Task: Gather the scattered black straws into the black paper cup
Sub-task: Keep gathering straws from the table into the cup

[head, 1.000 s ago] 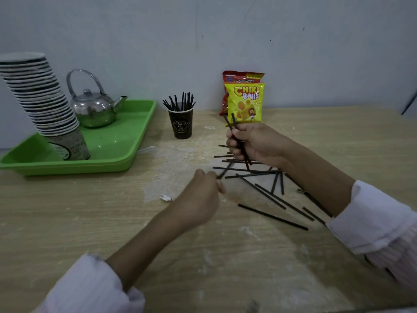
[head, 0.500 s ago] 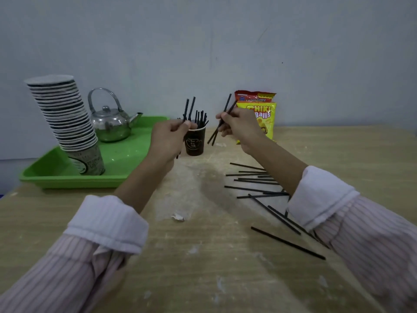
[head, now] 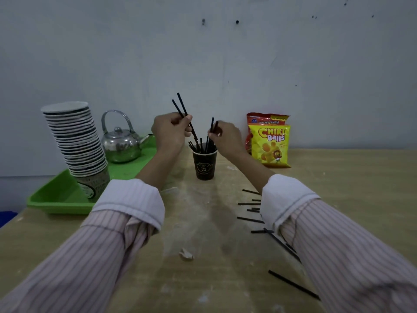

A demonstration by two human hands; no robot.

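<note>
Black straws (head: 182,108) are being pinched by the left hand (head: 169,132) above the black paper cup (head: 204,164), while the right hand (head: 225,135) is pinching two straws (head: 212,127) over its rim.

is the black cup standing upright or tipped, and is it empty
Upright and not empty. The black paper cup stands on its base on the table, rim level, with several black straws sticking up from it.

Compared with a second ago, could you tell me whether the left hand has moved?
Yes. The left hand has risen from the table's front area to just left of the black paper cup, holding two straws above its rim.
</note>
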